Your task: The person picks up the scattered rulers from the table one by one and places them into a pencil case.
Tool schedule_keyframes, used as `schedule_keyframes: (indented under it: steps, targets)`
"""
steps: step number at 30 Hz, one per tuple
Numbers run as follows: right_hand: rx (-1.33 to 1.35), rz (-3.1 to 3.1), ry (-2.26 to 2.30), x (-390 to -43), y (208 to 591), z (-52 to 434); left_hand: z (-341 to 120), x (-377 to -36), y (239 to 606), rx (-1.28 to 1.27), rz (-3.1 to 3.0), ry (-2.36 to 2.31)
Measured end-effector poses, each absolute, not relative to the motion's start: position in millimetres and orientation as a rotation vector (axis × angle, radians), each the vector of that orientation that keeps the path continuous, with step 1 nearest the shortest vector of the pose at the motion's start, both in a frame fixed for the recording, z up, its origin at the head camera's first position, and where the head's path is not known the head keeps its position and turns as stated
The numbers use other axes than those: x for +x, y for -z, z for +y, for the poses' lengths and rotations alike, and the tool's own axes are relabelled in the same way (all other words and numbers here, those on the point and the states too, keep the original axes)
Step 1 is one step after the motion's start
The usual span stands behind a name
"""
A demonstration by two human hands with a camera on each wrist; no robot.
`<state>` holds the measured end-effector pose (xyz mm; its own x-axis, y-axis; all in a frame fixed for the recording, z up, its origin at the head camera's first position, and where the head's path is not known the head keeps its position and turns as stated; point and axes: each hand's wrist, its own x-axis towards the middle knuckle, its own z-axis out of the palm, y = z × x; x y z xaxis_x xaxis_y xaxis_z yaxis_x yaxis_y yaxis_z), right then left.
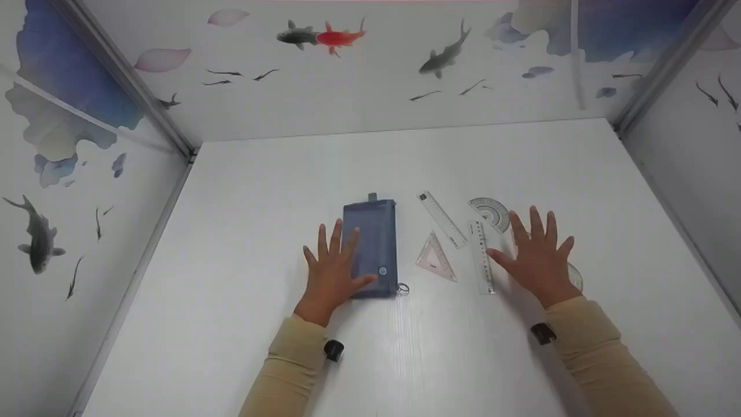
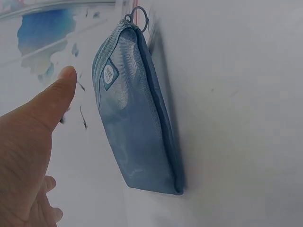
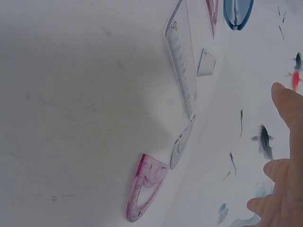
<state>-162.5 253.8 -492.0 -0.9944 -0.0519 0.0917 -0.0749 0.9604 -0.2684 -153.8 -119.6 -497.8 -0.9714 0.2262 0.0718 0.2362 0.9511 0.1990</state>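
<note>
My left hand [image 1: 331,272] hovers with spread fingers over the left side of a blue zippered pencil pouch [image 1: 373,223], holding nothing. In the left wrist view, the thumb [image 2: 52,101] stands apart from the pouch [image 2: 137,137]. To the right, my right hand [image 1: 539,263] is spread above several drawing tools, gripping none. Left of it lie a clear ruler [image 1: 481,258], a second clear ruler [image 1: 443,220], a pink set square [image 1: 444,269] and a clear protractor [image 1: 491,212]. A pink protractor [image 3: 147,184] shows in the right wrist view; the hand mostly hides it from the head camera.
A key ring [image 1: 403,288] hangs from the pouch's lower right corner. The clear curved edge of another tool [image 1: 575,278] peeks out beside my right wrist. The white table [image 1: 260,179] meets fish-painted panels [image 1: 370,87] at the back and sides.
</note>
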Motion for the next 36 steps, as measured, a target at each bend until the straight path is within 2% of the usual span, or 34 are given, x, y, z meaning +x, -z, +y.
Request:
schedule_keyframes:
  steps: [36]
  targets:
    - [0.112, -3.096, -0.735, -175.2, 493.6, 225.4, -105.1, -151.2, 505.1, -0.452, -3.086, 0.4]
